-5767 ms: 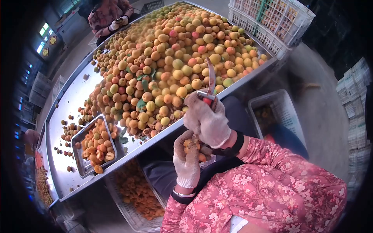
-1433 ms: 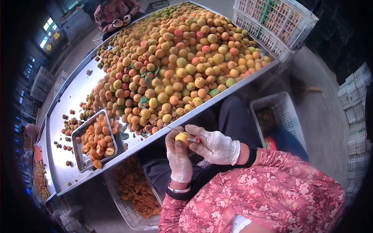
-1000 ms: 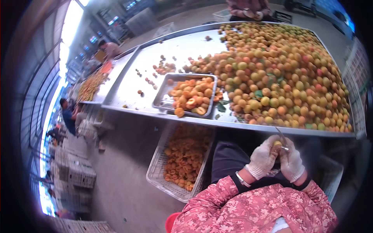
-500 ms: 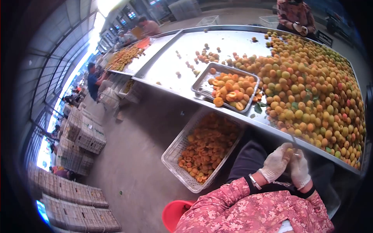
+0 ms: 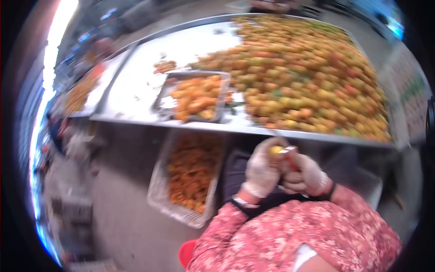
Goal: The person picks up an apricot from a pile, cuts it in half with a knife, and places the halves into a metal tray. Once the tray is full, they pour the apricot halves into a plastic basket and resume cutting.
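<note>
Both hands wear whitish gloves and meet in front of the body, just below the near edge of the metal table. My left hand (image 5: 261, 170) is closed round a yellow fruit (image 5: 275, 151). Against that fruit, my right hand (image 5: 302, 176) grips a small tool with a red part (image 5: 290, 158); its exact shape is blurred. A heap of yellow-orange fruit (image 5: 312, 81) covers the right part of the table. Left of the heap, a metal tray (image 5: 223, 97) holds orange fruit pieces (image 5: 197, 97).
Below the table, a white plastic crate (image 5: 156, 186) holds more fruit pieces. Part of a red bucket (image 5: 186, 254) shows at the bottom. The metal table's near rim (image 5: 149, 123) runs across the view. Blurred crates and people are at the left, and another person is beyond the table.
The view has swung right, so table, tray and crate appear further left. My hands are closer together, and the red part of the tool now shows at the fruit.
</note>
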Tool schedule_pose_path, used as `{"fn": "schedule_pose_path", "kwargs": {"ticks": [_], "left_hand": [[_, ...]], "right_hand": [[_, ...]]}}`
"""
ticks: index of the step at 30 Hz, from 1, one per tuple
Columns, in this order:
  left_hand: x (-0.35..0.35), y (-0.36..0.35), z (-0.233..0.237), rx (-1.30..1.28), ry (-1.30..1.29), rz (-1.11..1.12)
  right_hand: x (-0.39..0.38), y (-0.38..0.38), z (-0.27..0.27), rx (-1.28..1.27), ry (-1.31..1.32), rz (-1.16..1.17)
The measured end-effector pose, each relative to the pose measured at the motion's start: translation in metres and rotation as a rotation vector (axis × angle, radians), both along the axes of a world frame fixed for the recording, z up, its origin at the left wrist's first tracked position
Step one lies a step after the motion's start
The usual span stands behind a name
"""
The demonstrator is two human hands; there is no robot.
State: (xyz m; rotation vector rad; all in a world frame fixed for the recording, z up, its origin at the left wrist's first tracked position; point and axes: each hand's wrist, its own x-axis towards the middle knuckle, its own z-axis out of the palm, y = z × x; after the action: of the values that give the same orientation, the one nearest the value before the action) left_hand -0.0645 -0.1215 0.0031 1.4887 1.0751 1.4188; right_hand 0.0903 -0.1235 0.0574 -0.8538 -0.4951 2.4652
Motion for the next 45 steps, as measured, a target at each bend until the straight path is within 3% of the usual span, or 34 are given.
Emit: {"fn": "schedule_pose_path", "kwargs": {"ticks": [1,2,4,5,7,11,13,25,27,31,34,39,40,43,44,45], "left_hand": [[0.005,-0.003,0.016,-0.04,-0.156,-0.011],[0.003,0.004,-0.006,-0.189,-0.16,-0.033],[0.009,0.004,0.005,-0.338,-0.408,-0.201],[0.011,0.005,0.0,-0.269,-0.303,-0.118],[0.023,0.004,0.007,-0.31,-0.597,-0.229],[0.028,0.01,0.01,-0.303,-0.628,-0.318],[0.035,0.01,0.013,-0.305,-0.667,-0.335],[0.051,0.02,0.024,-0.281,-0.487,-0.289],[0.051,0.019,0.029,-0.269,-0.461,-0.283],[0.055,0.016,0.035,-0.215,-0.411,-0.232],[0.056,0.016,0.034,-0.19,-0.353,-0.18],[0.05,0.011,0.041,-0.266,-0.386,-0.26],[0.05,0.01,0.042,-0.3,-0.381,-0.259],[0.049,0.014,0.038,-0.277,-0.067,-0.134],[0.045,0.017,0.037,-0.263,-0.009,-0.136],[0.046,0.018,0.031,-0.317,-0.179,-0.198]], "right_hand": [[0.009,0.0,-0.021,-0.064,0.284,0.069],[0.008,-0.005,-0.034,-0.022,0.475,0.166],[0.002,-0.017,0.004,0.101,0.24,-0.01],[0.004,-0.015,0.001,0.16,0.223,-0.117],[0.018,-0.013,0.007,0.387,-0.081,-0.194],[0.027,-0.022,-0.021,0.684,-0.335,-0.33],[0.033,-0.025,-0.022,1.006,-0.634,-0.339],[0.05,-0.029,-0.014,0.984,-0.806,-0.252],[0.05,-0.028,-0.018,1.1,-0.892,-0.272],[0.045,-0.03,-0.025,1.039,-0.818,-0.292],[0.041,-0.026,-0.033,1.096,-0.906,-0.305],[0.034,-0.026,-0.042,1.169,-0.894,-0.405],[0.033,-0.03,-0.039,1.168,-1.02,-0.401],[0.04,-0.03,-0.067,1.423,-1.076,-0.42],[0.038,-0.028,-0.072,1.262,-1.096,-0.363],[0.033,-0.024,-0.054,1.215,-0.932,-0.424]]}}
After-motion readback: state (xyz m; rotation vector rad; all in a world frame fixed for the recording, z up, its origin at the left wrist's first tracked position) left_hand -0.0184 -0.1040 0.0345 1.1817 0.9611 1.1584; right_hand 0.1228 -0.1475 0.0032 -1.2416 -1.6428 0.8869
